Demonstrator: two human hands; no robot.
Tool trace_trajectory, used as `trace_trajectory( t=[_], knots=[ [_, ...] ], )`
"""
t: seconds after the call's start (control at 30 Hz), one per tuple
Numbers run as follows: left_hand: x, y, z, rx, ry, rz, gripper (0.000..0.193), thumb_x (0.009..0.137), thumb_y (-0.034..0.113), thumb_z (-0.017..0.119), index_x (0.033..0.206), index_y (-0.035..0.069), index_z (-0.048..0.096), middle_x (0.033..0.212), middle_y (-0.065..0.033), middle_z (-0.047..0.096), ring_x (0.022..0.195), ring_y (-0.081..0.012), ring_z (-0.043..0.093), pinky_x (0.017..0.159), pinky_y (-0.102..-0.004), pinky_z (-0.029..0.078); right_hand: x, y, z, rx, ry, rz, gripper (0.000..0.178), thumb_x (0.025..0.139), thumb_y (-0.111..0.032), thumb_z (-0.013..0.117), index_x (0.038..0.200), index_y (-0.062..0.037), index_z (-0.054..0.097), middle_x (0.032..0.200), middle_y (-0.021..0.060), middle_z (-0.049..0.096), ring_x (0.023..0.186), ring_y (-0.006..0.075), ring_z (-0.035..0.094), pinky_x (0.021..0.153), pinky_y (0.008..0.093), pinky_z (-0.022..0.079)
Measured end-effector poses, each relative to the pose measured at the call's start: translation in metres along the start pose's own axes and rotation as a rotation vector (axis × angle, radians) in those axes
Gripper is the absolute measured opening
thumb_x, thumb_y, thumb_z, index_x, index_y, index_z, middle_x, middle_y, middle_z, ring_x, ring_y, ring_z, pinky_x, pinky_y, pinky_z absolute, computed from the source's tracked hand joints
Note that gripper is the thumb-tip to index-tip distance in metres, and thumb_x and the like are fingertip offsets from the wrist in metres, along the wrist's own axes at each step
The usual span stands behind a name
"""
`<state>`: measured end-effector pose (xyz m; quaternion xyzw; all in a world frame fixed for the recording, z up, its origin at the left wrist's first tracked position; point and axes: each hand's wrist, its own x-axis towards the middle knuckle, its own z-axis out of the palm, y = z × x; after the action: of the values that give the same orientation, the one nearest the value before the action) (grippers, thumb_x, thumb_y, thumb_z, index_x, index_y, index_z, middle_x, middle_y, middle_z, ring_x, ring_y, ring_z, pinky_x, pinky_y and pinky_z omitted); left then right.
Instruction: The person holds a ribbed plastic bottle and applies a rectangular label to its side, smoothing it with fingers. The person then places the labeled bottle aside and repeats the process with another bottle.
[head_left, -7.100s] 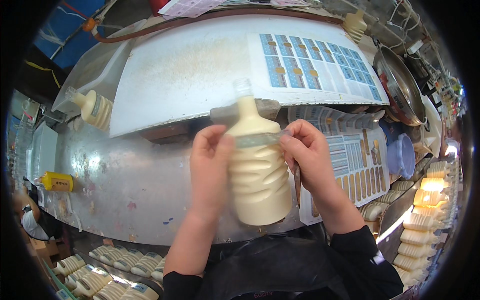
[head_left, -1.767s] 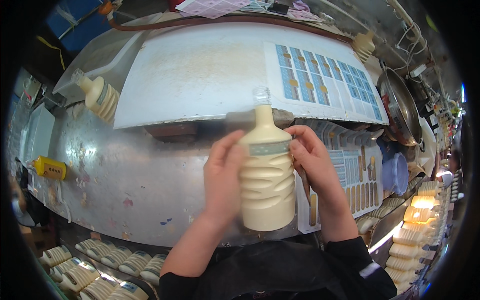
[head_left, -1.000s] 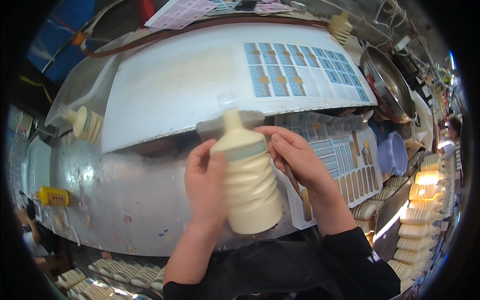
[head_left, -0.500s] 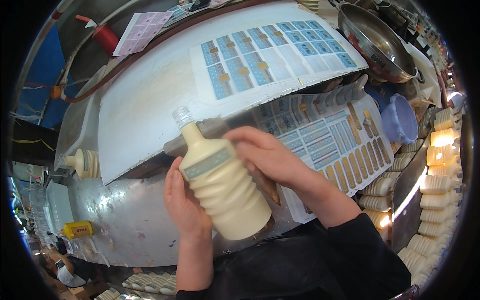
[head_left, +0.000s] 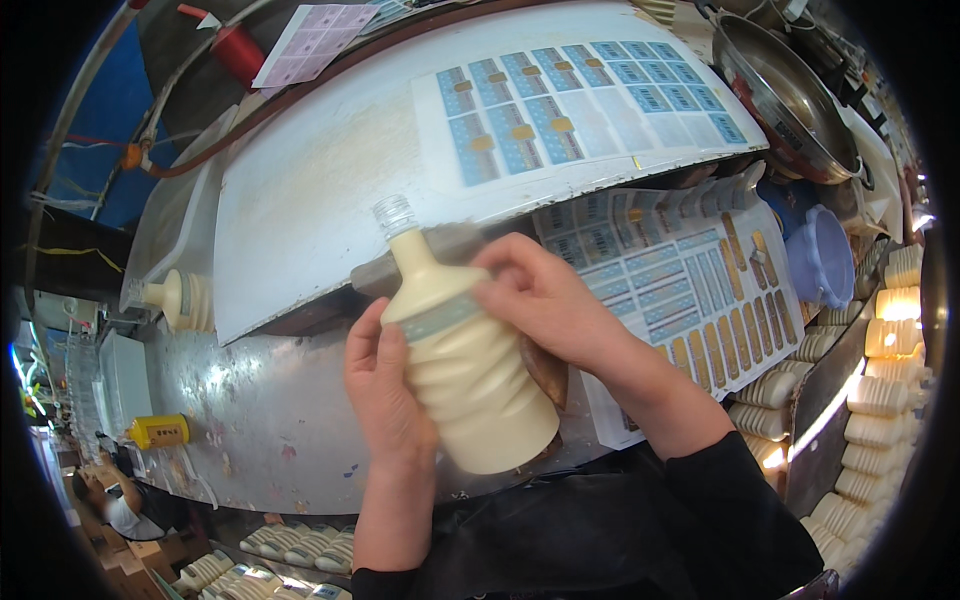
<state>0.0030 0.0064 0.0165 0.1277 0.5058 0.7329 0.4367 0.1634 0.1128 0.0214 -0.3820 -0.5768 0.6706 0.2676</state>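
Left hand [head_left: 388, 385] grips left side of cream bottle [head_left: 478, 395], tilted at near edge of metal table [head_left: 270, 420]. Right hand [head_left: 548, 308] bends blurred fingers at grey-green band [head_left: 437, 319], grip unclear. Sticker sheet [head_left: 665, 290] lies right; beyond, white board [head_left: 320, 190].

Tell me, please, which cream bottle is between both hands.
It's the central cream bottle, with the left hand and right hand at its sides; the other cream bottles, far left, lower left and right, are away from both.
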Motion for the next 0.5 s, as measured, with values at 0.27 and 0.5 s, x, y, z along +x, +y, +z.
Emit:
trace_trajectory(
  t=[0.27, 0.5],
  knots=[
    [0.002, -0.0004, -0.0035, -0.001, -0.048, -0.022, 0.031, 0.102, 0.007, 0.062, 0.132, 0.001, 0.057, 0.123, -0.0105, 0.066, 0.11, -0.0178, 0.064, 0.098, -0.0337, 0.054, 0.0008, -0.0016, 0.0015, 0.035, 0.002, 0.02, 0.027, 0.099, -0.019, 0.068, 0.119, -0.004, 0.058, 0.081, -0.0032, 0.061, 0.074, 0.0022, 0.056, 0.065, 0.0198, 0.044],
    [0.0025, 0.003, 0.0004, 0.038, -0.086, -0.047, 0.029, 0.103, 0.009, 0.061, 0.131, 0.005, 0.053, 0.123, -0.0077, 0.061, 0.109, -0.0151, 0.06, 0.097, -0.0325, 0.052, -0.0004, -0.005, 0.0019, -0.072, 0.002, 0.024, 0.026, 0.099, -0.02, 0.069, 0.117, -0.0039, 0.058, 0.08, -0.0031, 0.06, 0.072, 0.0017, 0.055, 0.065, 0.0185, 0.044]
  ],
)
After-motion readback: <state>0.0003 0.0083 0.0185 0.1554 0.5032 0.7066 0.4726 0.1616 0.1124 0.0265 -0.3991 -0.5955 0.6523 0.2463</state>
